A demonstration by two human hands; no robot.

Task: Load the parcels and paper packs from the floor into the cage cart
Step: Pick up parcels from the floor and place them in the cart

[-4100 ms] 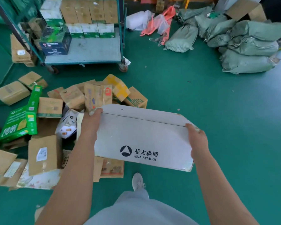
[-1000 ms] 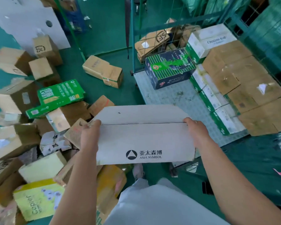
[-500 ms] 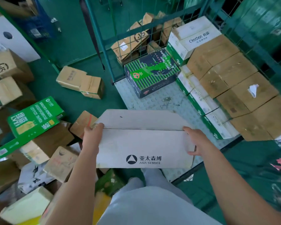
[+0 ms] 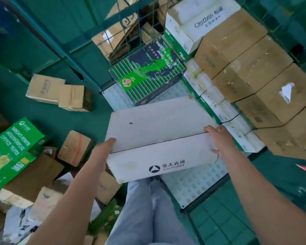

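I hold a white carton (image 4: 159,138) printed ASIA SYMBOL between both hands, above the front edge of the cage cart's studded grey deck (image 4: 193,184). My left hand (image 4: 102,149) grips its left end and my right hand (image 4: 219,140) grips its right end. On the deck just beyond the carton stands a dark blue and green striped paper box (image 4: 147,75). Brown cartons (image 4: 245,71) and a white Cestbon box (image 4: 193,20) are stacked along the cart's right side, with white and green packs (image 4: 219,106) in front of them.
Loose parcels lie on the green floor at the left: a bright green paper pack (image 4: 9,152), a brown box with a red stripe (image 4: 74,147), two joined brown boxes (image 4: 58,91). The cart's green mesh wall (image 4: 124,32) rises behind the striped box. My legs are below the carton.
I have turned from the floor pile and stepped up to the cart. The white carton has moved forward over the deck, close to the striped box. Both hands keep their hold.
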